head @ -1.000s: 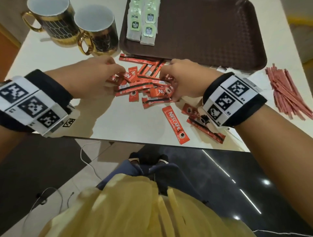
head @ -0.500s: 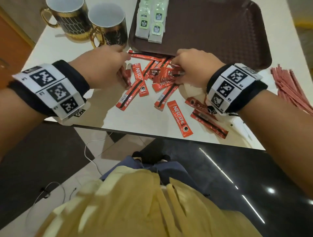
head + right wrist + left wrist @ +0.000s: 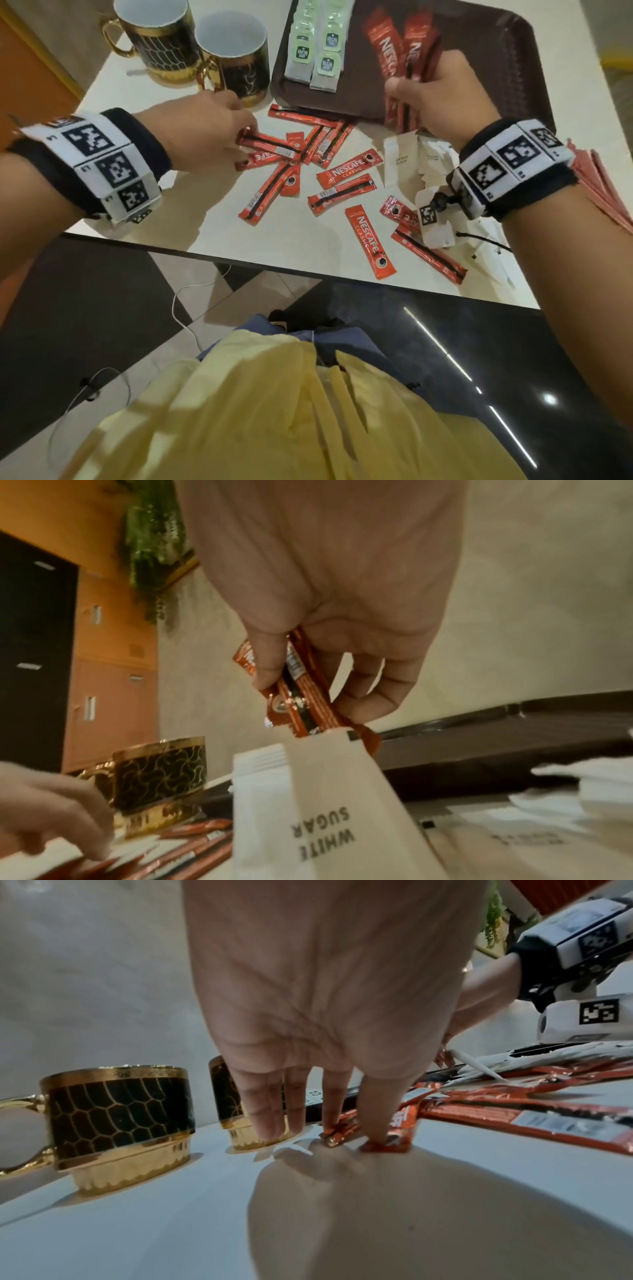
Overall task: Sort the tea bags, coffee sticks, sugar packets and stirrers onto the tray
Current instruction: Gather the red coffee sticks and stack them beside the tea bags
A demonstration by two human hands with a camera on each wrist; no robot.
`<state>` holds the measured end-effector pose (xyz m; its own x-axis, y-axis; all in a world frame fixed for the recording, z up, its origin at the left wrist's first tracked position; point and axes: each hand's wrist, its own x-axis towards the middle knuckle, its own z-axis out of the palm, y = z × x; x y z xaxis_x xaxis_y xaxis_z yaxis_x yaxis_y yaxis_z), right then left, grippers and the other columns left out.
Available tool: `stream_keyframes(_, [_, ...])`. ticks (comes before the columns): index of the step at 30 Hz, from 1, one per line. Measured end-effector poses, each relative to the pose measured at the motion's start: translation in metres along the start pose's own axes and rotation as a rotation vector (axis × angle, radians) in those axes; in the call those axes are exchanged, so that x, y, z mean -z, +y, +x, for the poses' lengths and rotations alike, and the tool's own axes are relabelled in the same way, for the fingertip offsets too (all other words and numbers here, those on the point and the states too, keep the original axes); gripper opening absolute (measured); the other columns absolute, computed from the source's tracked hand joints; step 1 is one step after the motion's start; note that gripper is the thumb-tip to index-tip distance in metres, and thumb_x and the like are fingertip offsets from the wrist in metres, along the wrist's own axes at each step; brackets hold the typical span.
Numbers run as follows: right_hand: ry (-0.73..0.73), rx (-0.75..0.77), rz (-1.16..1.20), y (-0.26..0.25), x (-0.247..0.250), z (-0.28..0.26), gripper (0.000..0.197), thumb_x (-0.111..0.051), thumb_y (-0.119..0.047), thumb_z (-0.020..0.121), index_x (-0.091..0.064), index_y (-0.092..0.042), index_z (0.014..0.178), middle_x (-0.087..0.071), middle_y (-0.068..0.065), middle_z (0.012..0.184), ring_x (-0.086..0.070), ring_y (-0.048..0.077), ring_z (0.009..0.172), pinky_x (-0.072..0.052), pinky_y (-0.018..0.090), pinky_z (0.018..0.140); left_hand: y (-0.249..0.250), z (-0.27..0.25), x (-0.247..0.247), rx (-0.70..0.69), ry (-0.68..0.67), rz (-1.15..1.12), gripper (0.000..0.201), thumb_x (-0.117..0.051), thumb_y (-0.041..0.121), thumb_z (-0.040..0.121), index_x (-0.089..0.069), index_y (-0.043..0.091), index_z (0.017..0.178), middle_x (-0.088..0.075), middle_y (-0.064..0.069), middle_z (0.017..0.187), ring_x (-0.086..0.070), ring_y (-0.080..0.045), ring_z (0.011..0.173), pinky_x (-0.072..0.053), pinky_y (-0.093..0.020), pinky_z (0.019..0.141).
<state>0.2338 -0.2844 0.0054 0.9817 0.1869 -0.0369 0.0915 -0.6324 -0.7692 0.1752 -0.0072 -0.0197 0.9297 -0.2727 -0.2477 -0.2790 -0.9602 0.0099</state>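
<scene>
Coffee sticks gripped over the tray — loose sticks pressed on the table

A bundle of coffee sticks [image 3: 404, 51] is clamped in the curled right hand [image 3: 442, 92] above the brown tray [image 3: 496, 41], at 1 o'clock. Loose sticks [image 3: 270, 145] at 11 o'clock are pinned under straight left hand [image 3: 202, 133] fingertips [image 3: 380, 1134]. Tea bags [image 3: 317, 44] lie on the tray — sugar packets [image 3: 399, 161] beside it.

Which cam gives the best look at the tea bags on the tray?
Head view: the tea bags lie in rows at the tray's far-left corner, labels readable. Left wrist view shows none of them; right wrist view shows only the tray's dark rim.
</scene>
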Motion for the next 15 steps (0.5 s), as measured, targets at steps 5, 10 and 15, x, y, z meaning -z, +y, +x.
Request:
stream_keyframes(5, [0.094, -0.053, 0.356, -0.005, 0.009, 0.001, 0.015, -0.055, -0.018, 0.097, -0.058, -0.012, 0.111, -0.068, 0.007, 0.105, -0.071, 0.015, 0.091, -0.06, 0.033, 0.077, 0.016, 0.006, -0.001, -0.069, -0.044, -0.099, 0.072, -0.059, 0.042, 0.092, -0.028, 0.015, 0.151, -0.044, -0.014, 0.143, -0.042, -0.033, 0.127, -0.038, -0.043, 0.104])
stream_keyframes(10, [0.112, -0.046, 0.532, -0.014, 0.016, -0.007, 0.021, -0.052, -0.015, 0.098, -0.052, -0.006, 0.117, -0.066, 0.008, 0.095, -0.071, 0.021, 0.09, -0.058, 0.038, 0.084, 0.031, 0.012, -0.006, -0.028, -0.043, -0.104, 0.066, -0.061, 0.045, 0.09, -0.039, 0.011, 0.142, -0.045, -0.015, 0.132, -0.046, -0.033, 0.118, -0.042, -0.044, 0.099])
stream_keyframes(15, [-0.054, -0.178, 0.561, -0.02, 0.001, -0.026, 0.027, -0.054, -0.015, 0.097, -0.049, -0.008, 0.122, -0.062, 0.005, 0.09, -0.067, 0.02, 0.079, -0.059, 0.034, 0.073, 0.042, 0.022, -0.01, -0.005, 0.008, -0.05, 0.028, -0.051, 0.011, 0.096, -0.047, -0.001, 0.121, -0.05, -0.023, 0.116, -0.048, -0.035, 0.1, -0.038, -0.04, 0.08])
